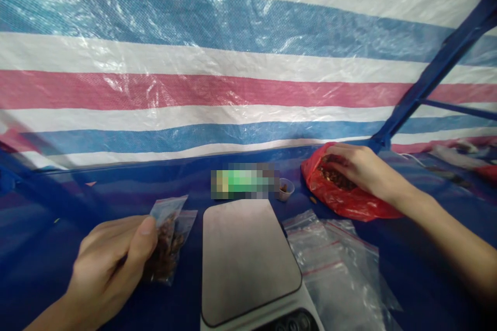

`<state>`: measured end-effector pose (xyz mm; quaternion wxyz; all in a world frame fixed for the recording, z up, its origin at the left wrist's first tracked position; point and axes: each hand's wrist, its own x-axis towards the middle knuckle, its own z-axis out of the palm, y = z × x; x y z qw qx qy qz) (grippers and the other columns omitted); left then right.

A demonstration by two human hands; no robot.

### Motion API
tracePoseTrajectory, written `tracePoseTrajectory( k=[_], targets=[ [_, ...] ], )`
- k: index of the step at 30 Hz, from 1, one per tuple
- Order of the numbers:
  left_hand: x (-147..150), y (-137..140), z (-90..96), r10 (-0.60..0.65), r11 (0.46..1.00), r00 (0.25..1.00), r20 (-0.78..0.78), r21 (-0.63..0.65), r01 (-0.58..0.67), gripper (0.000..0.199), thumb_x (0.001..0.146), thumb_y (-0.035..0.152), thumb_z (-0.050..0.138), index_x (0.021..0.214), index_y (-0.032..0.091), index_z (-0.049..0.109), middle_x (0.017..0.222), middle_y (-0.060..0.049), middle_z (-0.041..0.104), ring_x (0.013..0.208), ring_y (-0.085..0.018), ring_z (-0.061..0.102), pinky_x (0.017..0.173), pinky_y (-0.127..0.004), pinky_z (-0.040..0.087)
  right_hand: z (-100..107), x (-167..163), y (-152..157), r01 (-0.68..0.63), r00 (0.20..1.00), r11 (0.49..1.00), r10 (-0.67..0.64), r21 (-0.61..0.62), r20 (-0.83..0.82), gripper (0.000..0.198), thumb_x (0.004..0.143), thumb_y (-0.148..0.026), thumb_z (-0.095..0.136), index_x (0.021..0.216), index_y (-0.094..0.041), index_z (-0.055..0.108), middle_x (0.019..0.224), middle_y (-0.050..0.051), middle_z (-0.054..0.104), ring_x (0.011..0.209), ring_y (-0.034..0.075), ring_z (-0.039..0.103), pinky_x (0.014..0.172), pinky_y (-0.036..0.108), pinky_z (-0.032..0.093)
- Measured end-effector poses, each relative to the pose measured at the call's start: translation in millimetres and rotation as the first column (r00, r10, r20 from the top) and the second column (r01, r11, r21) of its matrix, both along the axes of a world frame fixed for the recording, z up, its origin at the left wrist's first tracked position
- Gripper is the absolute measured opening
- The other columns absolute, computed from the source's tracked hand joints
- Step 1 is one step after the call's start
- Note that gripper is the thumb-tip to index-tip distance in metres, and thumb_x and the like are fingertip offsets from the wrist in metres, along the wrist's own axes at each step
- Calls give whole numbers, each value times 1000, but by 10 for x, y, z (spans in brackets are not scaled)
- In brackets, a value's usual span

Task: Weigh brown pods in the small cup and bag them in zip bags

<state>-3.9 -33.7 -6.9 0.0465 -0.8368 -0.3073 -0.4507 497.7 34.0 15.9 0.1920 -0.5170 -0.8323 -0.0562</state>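
Note:
On the left, my left hand (112,256) pinches the edge of a small clear zip bag (166,217) between thumb and fingers; dark brown pieces show through it. A second filled zip bag (188,221) lies right behind the first, touching or overlapping it. At the right, my right hand (359,165) reaches into an open red plastic bag (357,208) of small brown pieces (334,177). Its fingers are bent down together among them, with the tips hidden. Between the hands stands a digital scale (248,264) with nothing on its metal plate.
Clear zip bags (337,269) with red seams lie right of the scale. Behind it are a small clear cup (285,191) with brown bits and a blurred-out green item (243,181). A striped tarp (233,88) and a blue metal post (430,70) bound the blue surface.

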Motion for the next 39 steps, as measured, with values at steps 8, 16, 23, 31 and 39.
tracePoseTrajectory(
  k=[8, 16, 23, 31, 39],
  targets=[
    [10, 14, 44, -15, 1000, 1000, 10, -12, 15, 40, 95, 2, 49, 61, 21, 40, 50, 7, 40, 41, -6, 42, 46, -22, 33, 38, -121, -60, -27, 999, 999, 28, 17, -46, 21, 101, -17, 53, 94, -20, 73, 97, 11, 78, 85, 27, 75, 78, 36, 53],
    [0, -4, 33, -13, 1000, 1000, 27, -23, 14, 37, 94, 3, 51, 63, 22, 42, 51, 6, 42, 42, -7, 43, 47, -24, 34, 237, -172, -183, 49, 998, 994, -45, 102, -48, 21, 98, -21, 53, 95, -17, 73, 98, 15, 79, 86, 29, 76, 79, 38, 56],
    [-115, 23, -93, 9, 999, 999, 36, -52, -7, 36, 98, 10, 50, 64, 22, 52, 54, 5, 49, 42, -7, 48, 49, -23, 36, 397, -63, -255, 120, 992, 972, -110, 203, -63, 19, 95, -20, 55, 95, -16, 74, 99, 15, 79, 86, 26, 75, 82, 37, 55],
    [-105, 15, -97, 24, 996, 1000, 20, -91, -22, 36, 99, 11, 48, 64, 22, 51, 59, 4, 52, 49, -9, 54, 52, -23, 41, 508, -509, -424, 21, 988, 966, 20, 258, -153, 17, 97, -22, 58, 93, -19, 74, 99, 12, 80, 90, 27, 76, 85, 39, 57],
    [-64, 22, -2, 71, 995, 997, 0, -75, -71, 40, 99, 14, 48, 60, 22, 49, 55, 4, 54, 46, -8, 55, 50, -20, 43, 258, -1154, -439, -273, 797, 961, 195, -53, -571, 11, 94, -24, 72, 84, -21, 76, 95, 6, 81, 84, 20, 76, 72, 30, 59]
  ],
)
